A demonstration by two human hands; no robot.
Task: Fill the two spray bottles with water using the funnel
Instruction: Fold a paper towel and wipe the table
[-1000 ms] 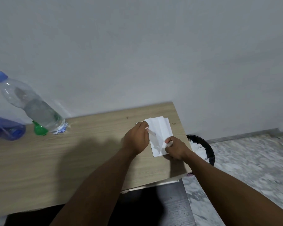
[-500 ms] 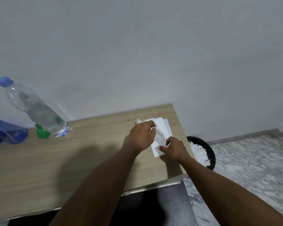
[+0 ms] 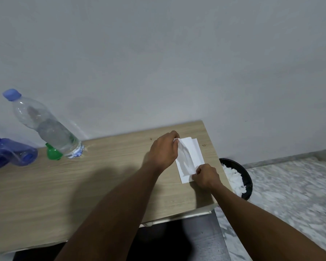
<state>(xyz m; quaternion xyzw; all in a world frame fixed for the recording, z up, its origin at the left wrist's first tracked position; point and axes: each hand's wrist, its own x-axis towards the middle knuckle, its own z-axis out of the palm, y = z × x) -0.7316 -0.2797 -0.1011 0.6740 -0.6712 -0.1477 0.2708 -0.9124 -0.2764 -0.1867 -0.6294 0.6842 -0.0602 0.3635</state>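
Note:
A stack of white paper tissues (image 3: 193, 151) lies near the right end of the wooden table (image 3: 102, 178). My left hand (image 3: 163, 150) pinches the top tissue at its far corner, and my right hand (image 3: 205, 175) pinches the same tissue at its near corner, lifting it off the stack. At the far left stand a clear water bottle (image 3: 45, 127) with a blue cap, a green funnel (image 3: 53, 152) beside its base, and two blue spray bottles (image 3: 9, 152), partly cut off by the frame edge.
A black bin (image 3: 243, 174) with white crumpled tissue inside stands on the marble floor just right of the table. A grey wall runs behind the table. A dark chair or stool seat shows below the table's front edge.
The top tissue has been peeled up from the stack between both hands; my right hand has slid back toward the near corner. The view has shifted so the bottles appear further in.

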